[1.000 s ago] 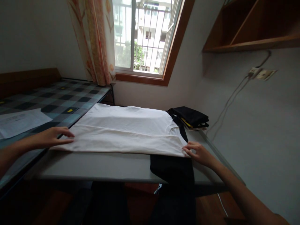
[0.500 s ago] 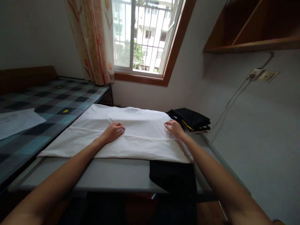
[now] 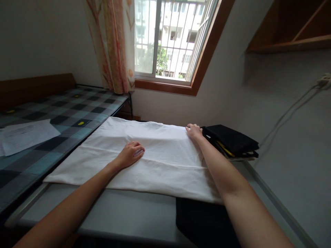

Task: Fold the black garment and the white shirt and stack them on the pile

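A white cloth (image 3: 160,141), perhaps a garment, lies spread over the grey table, with creases running across it. My left hand (image 3: 131,152) rests on its middle, fingers loosely curved and the thumb a little apart. At the cloth's far right corner, my right hand (image 3: 194,131) reaches out with its fingers stretched over the edge. Whether those fingertips pinch any fabric is hard to see. Black fabric (image 3: 201,220) sticks out from under the cloth's near edge and hangs toward me, partly behind my right forearm.
Beside my right hand is a stack of folded black items (image 3: 230,139) with a yellow strip. The grey table (image 3: 129,210) adjoins a bed with a checked mattress (image 3: 95,110) holding paper sheets (image 3: 29,136). A barred window (image 3: 170,41), curtain (image 3: 115,48) and wall shelf (image 3: 289,44) surround it.
My right hand has moved farther forward to the cloth's far right corner. My left hand stays on the middle of the cloth. The view has shifted somewhat to the left.
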### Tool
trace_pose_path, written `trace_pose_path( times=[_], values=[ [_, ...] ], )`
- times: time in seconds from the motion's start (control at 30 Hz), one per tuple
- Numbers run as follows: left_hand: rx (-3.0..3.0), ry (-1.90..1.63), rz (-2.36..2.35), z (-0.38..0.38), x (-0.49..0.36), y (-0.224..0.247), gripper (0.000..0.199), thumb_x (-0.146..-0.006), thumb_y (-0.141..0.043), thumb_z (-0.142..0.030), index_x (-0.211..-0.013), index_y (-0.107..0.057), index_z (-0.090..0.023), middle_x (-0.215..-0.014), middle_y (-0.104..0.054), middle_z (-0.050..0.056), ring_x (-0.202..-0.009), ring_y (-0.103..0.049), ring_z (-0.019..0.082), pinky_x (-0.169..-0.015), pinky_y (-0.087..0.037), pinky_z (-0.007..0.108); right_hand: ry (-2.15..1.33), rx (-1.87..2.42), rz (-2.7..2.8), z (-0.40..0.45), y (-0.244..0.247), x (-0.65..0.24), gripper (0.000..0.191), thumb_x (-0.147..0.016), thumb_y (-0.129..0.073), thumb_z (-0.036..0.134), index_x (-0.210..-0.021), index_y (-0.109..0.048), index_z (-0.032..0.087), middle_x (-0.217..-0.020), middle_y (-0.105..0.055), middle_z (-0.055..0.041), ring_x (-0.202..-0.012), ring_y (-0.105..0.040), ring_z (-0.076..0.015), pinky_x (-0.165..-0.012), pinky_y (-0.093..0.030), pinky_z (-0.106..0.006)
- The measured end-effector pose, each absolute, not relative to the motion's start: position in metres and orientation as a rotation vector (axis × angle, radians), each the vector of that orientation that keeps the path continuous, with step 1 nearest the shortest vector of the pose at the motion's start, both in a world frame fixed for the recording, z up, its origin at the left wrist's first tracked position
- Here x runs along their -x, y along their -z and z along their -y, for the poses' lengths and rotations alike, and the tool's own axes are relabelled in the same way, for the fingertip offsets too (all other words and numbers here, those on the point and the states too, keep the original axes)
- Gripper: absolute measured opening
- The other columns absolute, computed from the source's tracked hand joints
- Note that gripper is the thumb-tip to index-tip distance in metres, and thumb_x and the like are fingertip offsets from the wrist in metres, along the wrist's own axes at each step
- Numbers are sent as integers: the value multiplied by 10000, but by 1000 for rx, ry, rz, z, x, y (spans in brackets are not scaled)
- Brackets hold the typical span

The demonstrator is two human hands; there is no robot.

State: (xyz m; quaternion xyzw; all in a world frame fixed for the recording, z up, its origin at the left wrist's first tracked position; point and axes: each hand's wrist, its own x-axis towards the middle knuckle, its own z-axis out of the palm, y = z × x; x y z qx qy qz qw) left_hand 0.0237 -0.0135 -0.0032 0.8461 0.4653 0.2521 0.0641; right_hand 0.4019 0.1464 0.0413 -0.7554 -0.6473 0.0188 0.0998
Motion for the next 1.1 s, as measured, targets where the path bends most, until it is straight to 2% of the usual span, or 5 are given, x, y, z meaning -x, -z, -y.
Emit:
trace_pose_path(
  times=[0.43, 0.63, 0.8, 0.97, 1.1],
  values=[
    [-2511, -709, -1468, 15, -28, 0, 145, -939, -591, -259, -995, -718, -218, -1052, -687, 67, -1029, -609, 250, -923, -447, 410, -310, 2379, 1785, -205, -39, -390, 323, -963, -584, 439, -1098, -779, 219, -1216, -723, -160, -1214, -620, -347, -1086, -361, -585],
    [-2514, -708, -1474, 16, -29, -1, 134, -927, -599, -245, -992, -716, -230, -1049, -683, 59, -1024, -612, 240, -922, -450, 399, -226, 2283, 1818, -204, -37, -381, 189, -885, -663, 234, -1012, -802, 249, -1145, -757, -121, -1153, -650, -303, -1050, -399, -523],
    [-2497, -693, -1479, 18, -30, -5, 132, -925, -601, -233, -991, -715, -221, -1055, -684, 61, -1034, -612, 247, -926, -450, 407, -66, 2208, 1781, -198, -48, -374, 337, -893, -522, 69, -1037, -797, 198, -1165, -748, -156, -1157, -649, -284, -1043, -390, -470],
    [-2495, -708, -1463, 18, -29, -6, 126, -923, -601, -236, -981, -713, -227, -1058, -688, 58, -1036, -616, 244, -945, -453, 402, 79, 1915, 1719, -168, -66, -369, 380, -959, -435, 168, -1208, -719, 202, -1249, -711, -130, -1154, -631, -272, -1002, -435, -416],
    [-2505, -723, -1455, 16, -28, -3, 140, -920, -594, -257, -981, -718, -233, -1063, -689, 65, -1038, -620, 248, -966, -452, 409, 181, 1434, 1992, -93, -61, -376, 338, -984, -427, 256, -1110, -737, 209, -1144, -721, -123, -1122, -620, -271, -1012, -424, -390]
  ],
)
